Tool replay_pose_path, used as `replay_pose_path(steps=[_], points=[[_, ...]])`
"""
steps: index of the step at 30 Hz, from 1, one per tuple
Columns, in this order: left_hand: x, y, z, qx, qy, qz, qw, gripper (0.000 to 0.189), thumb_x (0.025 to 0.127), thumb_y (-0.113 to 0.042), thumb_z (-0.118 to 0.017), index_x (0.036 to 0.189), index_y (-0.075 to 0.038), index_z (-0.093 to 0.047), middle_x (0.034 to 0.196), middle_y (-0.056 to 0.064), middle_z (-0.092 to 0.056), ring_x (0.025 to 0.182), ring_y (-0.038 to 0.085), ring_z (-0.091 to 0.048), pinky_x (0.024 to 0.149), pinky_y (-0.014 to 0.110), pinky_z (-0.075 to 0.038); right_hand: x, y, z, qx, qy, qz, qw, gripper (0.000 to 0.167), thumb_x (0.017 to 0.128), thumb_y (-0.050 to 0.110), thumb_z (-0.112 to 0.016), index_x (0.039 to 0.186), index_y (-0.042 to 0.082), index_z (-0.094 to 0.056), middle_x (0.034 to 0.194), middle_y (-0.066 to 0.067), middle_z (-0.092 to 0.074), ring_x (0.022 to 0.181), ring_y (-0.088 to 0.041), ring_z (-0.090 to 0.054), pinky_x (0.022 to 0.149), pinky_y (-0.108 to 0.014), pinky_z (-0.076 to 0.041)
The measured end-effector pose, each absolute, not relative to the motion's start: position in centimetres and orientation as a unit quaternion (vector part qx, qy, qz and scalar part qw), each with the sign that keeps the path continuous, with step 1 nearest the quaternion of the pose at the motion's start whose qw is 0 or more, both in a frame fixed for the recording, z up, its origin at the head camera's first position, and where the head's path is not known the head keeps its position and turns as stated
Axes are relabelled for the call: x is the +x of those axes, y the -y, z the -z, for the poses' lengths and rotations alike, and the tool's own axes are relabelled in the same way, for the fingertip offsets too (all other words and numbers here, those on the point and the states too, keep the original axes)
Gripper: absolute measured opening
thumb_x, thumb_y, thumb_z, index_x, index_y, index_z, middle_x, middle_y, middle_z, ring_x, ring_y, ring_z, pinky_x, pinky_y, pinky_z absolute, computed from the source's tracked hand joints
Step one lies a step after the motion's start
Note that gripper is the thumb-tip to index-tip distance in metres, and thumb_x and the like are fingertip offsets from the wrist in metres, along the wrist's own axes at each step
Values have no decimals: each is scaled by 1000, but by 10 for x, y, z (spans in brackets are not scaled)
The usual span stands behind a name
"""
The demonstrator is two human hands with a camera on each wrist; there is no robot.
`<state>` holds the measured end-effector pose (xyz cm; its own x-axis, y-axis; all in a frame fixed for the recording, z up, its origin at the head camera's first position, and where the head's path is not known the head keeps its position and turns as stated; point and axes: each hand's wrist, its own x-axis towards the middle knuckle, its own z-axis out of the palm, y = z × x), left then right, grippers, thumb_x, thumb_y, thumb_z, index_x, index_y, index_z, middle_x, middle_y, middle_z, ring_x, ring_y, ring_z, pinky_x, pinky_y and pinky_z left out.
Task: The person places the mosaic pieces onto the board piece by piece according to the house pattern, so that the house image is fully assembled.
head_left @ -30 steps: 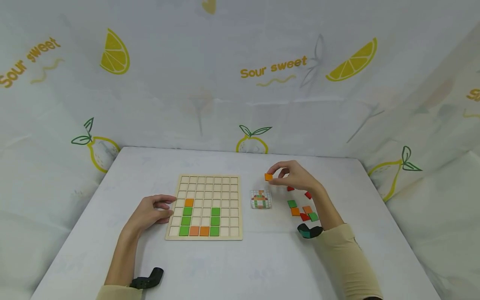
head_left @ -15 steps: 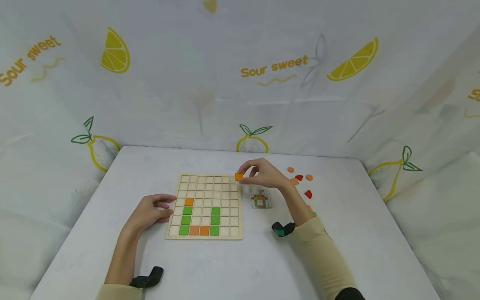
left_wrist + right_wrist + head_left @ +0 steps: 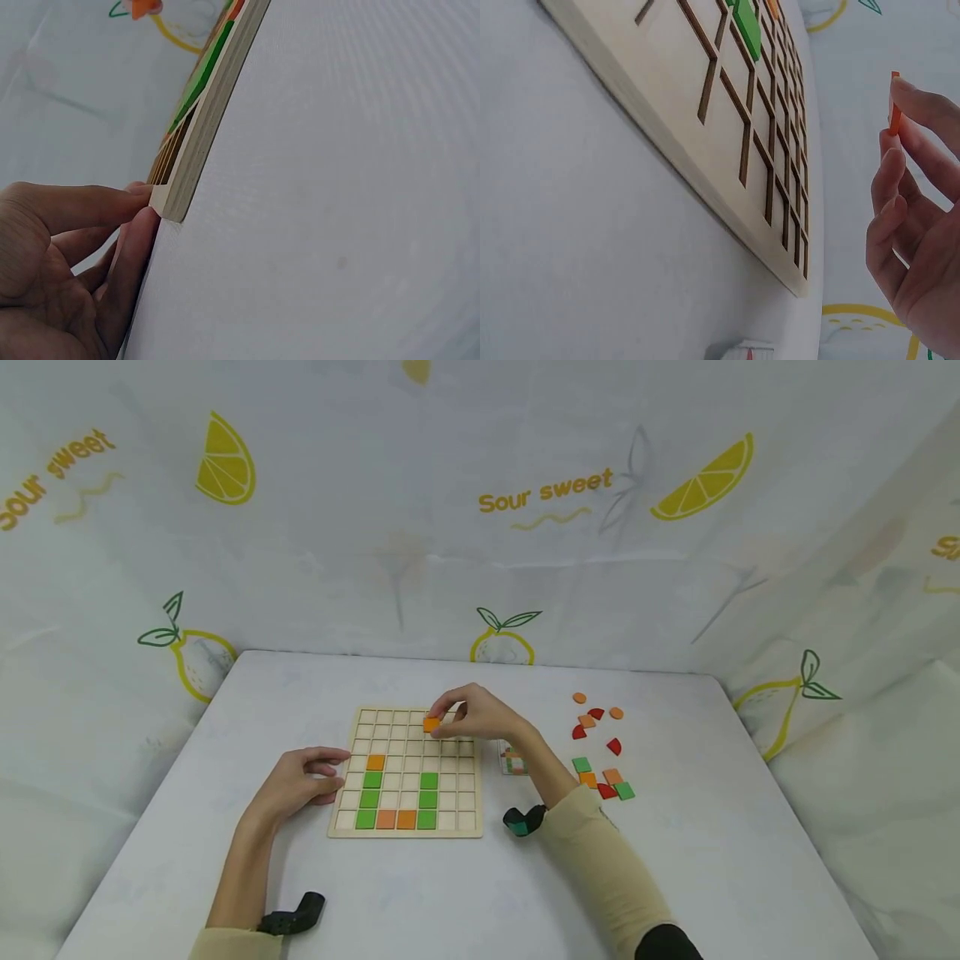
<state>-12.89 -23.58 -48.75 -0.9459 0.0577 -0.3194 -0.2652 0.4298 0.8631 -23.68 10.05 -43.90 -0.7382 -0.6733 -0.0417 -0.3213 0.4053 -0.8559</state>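
In the head view a square wooden grid board point(image 3: 408, 768) lies on the table, with green and orange square tiles in a U-like shape. My right hand point(image 3: 480, 714) pinches an orange square tile point(image 3: 431, 724) between thumb and fingertips above the board's upper rows. The right wrist view shows this orange tile point(image 3: 895, 103) edge-on, away from the grid. My left hand point(image 3: 303, 781) rests at the board's left side, thumb and index fingertips spread along its edge. Those fingertips point(image 3: 139, 196) touch the board's rim point(image 3: 202, 139) in the left wrist view.
A small pattern card point(image 3: 513, 760) lies right of the board, partly covered by the right forearm. Farther right are loose pieces: orange discs point(image 3: 616, 713), red wedge-shaped pieces point(image 3: 614, 746), and green point(image 3: 624, 790) and orange squares. A printed cloth point(image 3: 345, 543) hangs behind the table.
My right hand has carried the orange tile leftward, from beyond the card to over the board's upper rows, uncovering the loose pieces. The left hand has stayed at the board's edge.
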Motion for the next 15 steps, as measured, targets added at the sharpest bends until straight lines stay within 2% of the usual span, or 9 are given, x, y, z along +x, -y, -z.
replay_pose_path(steps=[4, 5, 9, 15], points=[[-129, 236, 488, -65, -831, -530, 155, 50, 94, 1, -76, 143, 1, -66, 112, 14, -65, 90, 17, -68, 75, 28, -68, -238, -87, 446, -315, -814, 443, 204, 22, 94, 16, -85, 114, 8, -80, 114, -10, -77, 74, -24, -65, 67, -21, -53], [-129, 237, 488, -62, -832, -529, 155, 50, 94, 1, -76, 143, 1, -65, 112, 14, -65, 90, 17, -68, 74, 28, -68, -238, -84, 448, -319, -814, 440, 205, 22, 94, 16, -85, 114, 8, -80, 113, -10, -77, 78, -25, -66, 69, -21, -53], [-129, 238, 488, -59, -832, -529, 156, 50, 94, 0, -77, 143, 2, -65, 112, 14, -65, 90, 16, -68, 74, 28, -68, -238, -74, 453, -335, -816, 424, 206, 22, 93, 16, -85, 113, 8, -81, 110, -8, -78, 93, -14, -65, 76, -19, -54], [-130, 238, 488, -61, -833, -527, 156, 49, 95, -1, -76, 143, 0, -66, 113, 15, -66, 91, 16, -68, 75, 27, -68, -236, -61, 458, -355, -816, 402, 215, 20, 93, 17, -85, 111, 9, -81, 103, -5, -77, 91, -6, -62, 76, -18, -53]])
